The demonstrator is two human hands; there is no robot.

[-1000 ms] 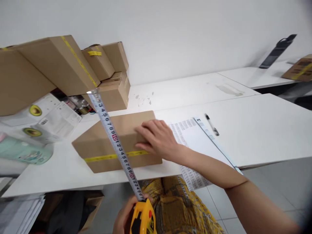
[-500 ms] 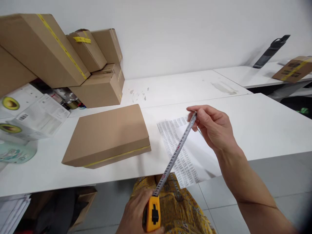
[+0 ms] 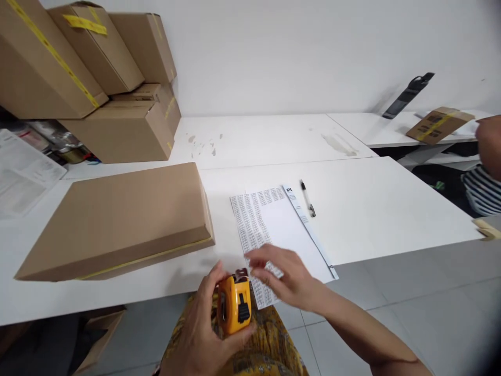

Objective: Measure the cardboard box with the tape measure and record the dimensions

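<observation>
My left hand (image 3: 203, 324) is closed around a yellow tape measure (image 3: 237, 305) with a black slide button, in front of the table's front edge. Its blade is wound in, and only the end hook shows at the top of the case. Just to the right, my right hand (image 3: 285, 274) hovers over a printed sheet (image 3: 291, 230), thumb and forefinger apart close to the hook, with nothing seen between them. A closed cardboard box (image 3: 129, 209) lies flat on the table to the left of the sheet.
A pen (image 3: 307, 198) lies beside the sheet on the white table (image 3: 376, 209). Cardboard boxes (image 3: 121, 130) are stacked at back left. A dark bottle (image 3: 407, 96) and a small taped box (image 3: 436, 125) are at back right. Another person's striped sleeve (image 3: 483, 188) shows at the right edge.
The blade, stretched between my hands before, has run back into the case. My right hand has come down and left toward the tape measure. The view has turned rightward, uncovering the pen.
</observation>
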